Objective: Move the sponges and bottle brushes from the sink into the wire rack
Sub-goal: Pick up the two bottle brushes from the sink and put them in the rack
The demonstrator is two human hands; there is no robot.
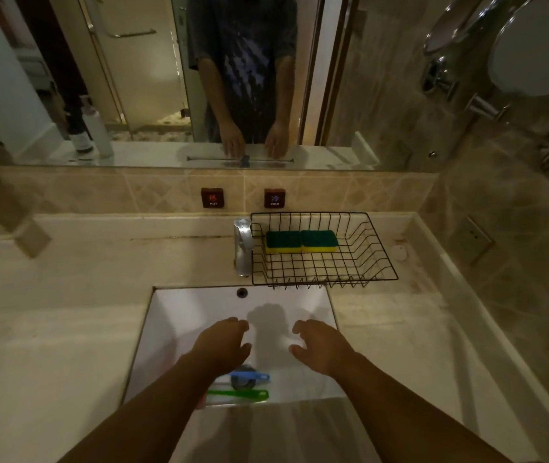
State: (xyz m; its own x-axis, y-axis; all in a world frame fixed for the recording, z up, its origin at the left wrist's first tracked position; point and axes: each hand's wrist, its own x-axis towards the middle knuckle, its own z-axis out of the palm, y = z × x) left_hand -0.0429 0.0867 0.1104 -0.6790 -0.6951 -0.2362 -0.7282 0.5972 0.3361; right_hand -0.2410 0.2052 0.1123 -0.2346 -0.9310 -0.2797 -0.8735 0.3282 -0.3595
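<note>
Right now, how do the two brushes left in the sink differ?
The blue brush lies farther from the person, over the drain; the green brush lies nearer, close to the sink's front wall. The green handle looks longer and thinner, the blue one shorter and chunkier. The left arm hides the left end of each. Both lie flat, roughly parallel, untouched by either hand, while both sponges already sit in the rack.

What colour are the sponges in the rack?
Green on top, yellow underneath; the sponges show clearly in the head view, inside the rack.
</note>
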